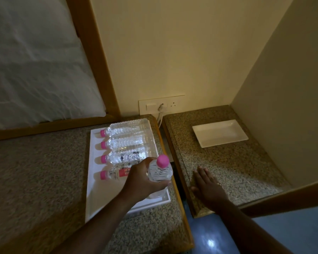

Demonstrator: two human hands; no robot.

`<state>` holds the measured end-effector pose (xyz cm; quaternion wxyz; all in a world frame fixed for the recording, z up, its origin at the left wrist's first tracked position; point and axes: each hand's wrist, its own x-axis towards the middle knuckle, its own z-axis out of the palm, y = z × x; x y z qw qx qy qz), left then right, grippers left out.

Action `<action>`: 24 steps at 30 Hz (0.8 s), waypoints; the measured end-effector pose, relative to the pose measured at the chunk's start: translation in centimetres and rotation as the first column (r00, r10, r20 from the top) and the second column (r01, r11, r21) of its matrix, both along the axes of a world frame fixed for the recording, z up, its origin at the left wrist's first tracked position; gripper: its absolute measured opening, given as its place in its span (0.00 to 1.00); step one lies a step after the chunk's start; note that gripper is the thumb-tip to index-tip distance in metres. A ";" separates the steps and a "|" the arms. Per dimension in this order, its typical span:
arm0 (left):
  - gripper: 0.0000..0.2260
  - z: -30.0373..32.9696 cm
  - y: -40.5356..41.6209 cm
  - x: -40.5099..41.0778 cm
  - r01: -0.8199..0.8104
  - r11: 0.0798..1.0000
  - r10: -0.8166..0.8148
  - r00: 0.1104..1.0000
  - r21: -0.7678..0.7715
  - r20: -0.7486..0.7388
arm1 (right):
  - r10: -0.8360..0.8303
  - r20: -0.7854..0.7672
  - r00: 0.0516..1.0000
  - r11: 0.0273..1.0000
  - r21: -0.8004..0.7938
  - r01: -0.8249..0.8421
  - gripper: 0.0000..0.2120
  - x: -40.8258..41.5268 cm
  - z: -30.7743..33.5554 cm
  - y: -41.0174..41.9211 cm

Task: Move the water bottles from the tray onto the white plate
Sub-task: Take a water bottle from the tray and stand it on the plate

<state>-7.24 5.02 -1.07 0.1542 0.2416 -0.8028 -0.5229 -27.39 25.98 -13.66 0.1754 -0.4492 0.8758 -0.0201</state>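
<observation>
Speckled granite bench on the left, a second granite bench on the right, narrow gap between them. White tray sits along the left bench's right edge, long axis running near-to-far. White plate sits toward the far right corner of the right bench, nothing on it, well apart from the tray.

Four water bottles lie flat in the far part of the tray, side by side and touching, long axes across the tray, pink caps pointing left toward the bench's middle. Fifth bottle is upright, pink cap up, over the tray's near right corner; can't tell if its base touches the tray.

Left hand has its fingers wrapped around the upright bottle's body. Right hand lies flat, palm down, fingers spread, on the right bench near its near left corner, holding nothing.

Wall socket plate behind the gap, plug in it.
</observation>
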 end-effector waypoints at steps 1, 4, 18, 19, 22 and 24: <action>0.26 0.2 -0.2 -0.3 -0.004 1.000 0.004 1.000 -0.003 0.007 | 0.004 -0.003 1.000 1.000 -0.010 -0.004 0.35 -0.1 0.1 0.0; 0.26 1.1 -0.6 -1.5 -0.021 0.999 0.022 0.999 -0.027 0.033 | -0.012 0.014 1.000 1.000 -0.023 0.013 0.36 -0.9 0.3 0.3; 0.24 6.5 3.7 -22.3 -0.117 0.993 0.115 0.987 -0.008 -0.111 | -0.016 0.002 1.000 0.996 -0.090 0.016 0.40 -14.0 -0.9 6.3; 0.24 6.1 4.4 -24.8 -0.116 0.993 0.115 0.988 -0.010 -0.105 | -0.015 0.000 1.000 0.996 -0.091 0.015 0.39 -15.3 -1.1 7.0; 0.26 5.0 5.9 -30.9 -0.089 0.996 0.086 0.993 -0.029 -0.084 | -0.010 -0.056 0.998 0.994 -0.111 0.004 0.38 -18.0 -1.4 8.6; 0.27 4.1 6.8 -34.4 -0.061 0.997 0.057 0.996 -0.056 -0.076 | -0.007 -0.087 0.996 0.993 -0.122 -0.003 0.37 -19.2 -1.7 9.6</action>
